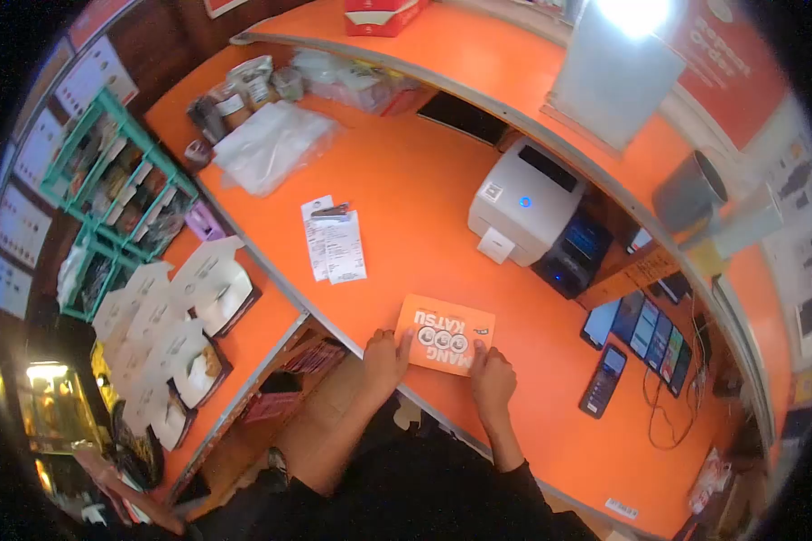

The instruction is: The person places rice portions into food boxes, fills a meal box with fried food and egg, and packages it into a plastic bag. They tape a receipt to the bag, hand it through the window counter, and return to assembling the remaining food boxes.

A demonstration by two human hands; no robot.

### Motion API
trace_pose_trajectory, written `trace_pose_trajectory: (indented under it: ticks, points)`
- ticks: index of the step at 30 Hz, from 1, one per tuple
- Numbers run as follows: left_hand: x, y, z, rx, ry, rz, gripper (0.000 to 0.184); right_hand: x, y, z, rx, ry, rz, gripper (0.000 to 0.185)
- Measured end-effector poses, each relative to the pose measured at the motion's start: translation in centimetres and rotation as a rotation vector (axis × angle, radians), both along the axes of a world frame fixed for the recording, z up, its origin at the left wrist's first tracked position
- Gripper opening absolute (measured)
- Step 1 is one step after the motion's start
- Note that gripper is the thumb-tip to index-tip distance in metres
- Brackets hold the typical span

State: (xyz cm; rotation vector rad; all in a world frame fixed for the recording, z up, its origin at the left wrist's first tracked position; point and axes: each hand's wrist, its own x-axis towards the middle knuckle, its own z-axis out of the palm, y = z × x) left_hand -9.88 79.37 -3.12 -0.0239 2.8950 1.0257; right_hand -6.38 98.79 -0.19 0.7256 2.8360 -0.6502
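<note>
An orange food box with white "MANG KATSU" lettering lies at the front edge of the orange counter, its lid closed. My left hand grips its left side, thumb on top and fingers curled at the edge. On the opposite side, my right hand holds the box the same way, thumb over the lid corner. The undersides of the fingers are hidden. Beyond the box lie two paper receipts with a small stapler on them.
A white label printer and a black device stand at right, near several phones and cables. Left, open food boxes sit beside green crates. Plastic bags lie at the back. Another person's arm reaches in lower left.
</note>
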Motion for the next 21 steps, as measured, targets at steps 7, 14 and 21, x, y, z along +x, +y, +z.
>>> trace_pose_trajectory:
  ticks: [7,14,21]
  points:
    - [2.4,-0.5,0.0,0.56,0.334,0.025,0.041,3.4,1.6,-0.3,-0.403,0.578,0.178,0.038]
    - [0.1,-0.6,-4.2,0.432,0.158,0.114,0.039,-0.2,6.1,-4.7,-0.62,-0.019,0.014,0.037]
    - [-4.6,1.4,-0.1,0.573,0.474,-0.027,0.031,-3.1,-0.1,-1.1,-0.401,0.845,0.088,0.031]
